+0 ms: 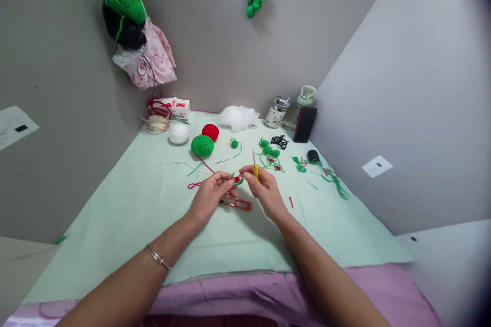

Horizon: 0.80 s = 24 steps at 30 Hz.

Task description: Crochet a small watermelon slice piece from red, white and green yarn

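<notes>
My left hand (210,195) pinches a small red and green crochet piece (238,180) between thumb and fingertips. Closed around a yellow-handled crochet hook (255,170), my right hand (267,193) is just right of the piece; the metal shaft points up and away from it. Whether the right fingertips also grip the piece or its yarn is too small to tell. Red thread snips (242,205) lie on the table below, partly hidden by my left hand. Beyond it, a red yarn strand leads toward the green yarn ball (202,146) and the red yarn ball (210,132).
A white yarn ball (179,133), white stuffing (238,118), a pen cup (276,113), a bottle (293,112) and a phone (305,124) line the back. Small green crochet pieces (269,151) and yarn scraps lie right of centre. A bag (157,56) hangs at left.
</notes>
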Available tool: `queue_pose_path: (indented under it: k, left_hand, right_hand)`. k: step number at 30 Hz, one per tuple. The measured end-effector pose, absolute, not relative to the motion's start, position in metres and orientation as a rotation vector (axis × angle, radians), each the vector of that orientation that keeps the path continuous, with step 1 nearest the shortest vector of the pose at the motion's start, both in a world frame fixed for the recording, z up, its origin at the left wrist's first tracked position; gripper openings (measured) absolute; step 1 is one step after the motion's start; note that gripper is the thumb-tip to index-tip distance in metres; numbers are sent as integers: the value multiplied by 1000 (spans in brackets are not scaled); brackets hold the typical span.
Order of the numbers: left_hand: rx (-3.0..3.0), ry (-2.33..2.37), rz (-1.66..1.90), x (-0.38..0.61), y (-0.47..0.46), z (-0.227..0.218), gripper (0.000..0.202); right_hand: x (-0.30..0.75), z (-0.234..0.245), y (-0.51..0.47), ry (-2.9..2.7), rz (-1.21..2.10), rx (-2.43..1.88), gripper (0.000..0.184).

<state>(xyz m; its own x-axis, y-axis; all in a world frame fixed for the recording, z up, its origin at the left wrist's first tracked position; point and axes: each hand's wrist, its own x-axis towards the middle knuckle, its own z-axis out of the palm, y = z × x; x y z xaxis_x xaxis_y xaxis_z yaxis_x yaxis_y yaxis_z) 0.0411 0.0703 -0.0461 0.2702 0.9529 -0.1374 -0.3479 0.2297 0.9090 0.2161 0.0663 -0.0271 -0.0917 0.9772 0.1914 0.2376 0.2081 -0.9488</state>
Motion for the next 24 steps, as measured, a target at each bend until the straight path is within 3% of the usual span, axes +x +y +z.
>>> queue_pose_path:
  k: [8,17,24]
  left_hand:
    - [964,878,1028,42,71,-50,42]
    - [969,736,920,29,66,-35,38]
    - [838,759,1036,28,73,-45,34]
  right_hand:
    - [213,-39,73,-1519,1110,-1242,19]
    - [218,-20,70,-1580,1371,-1064,47]
    - [220,-21,72,-1665,1418,-1021,44]
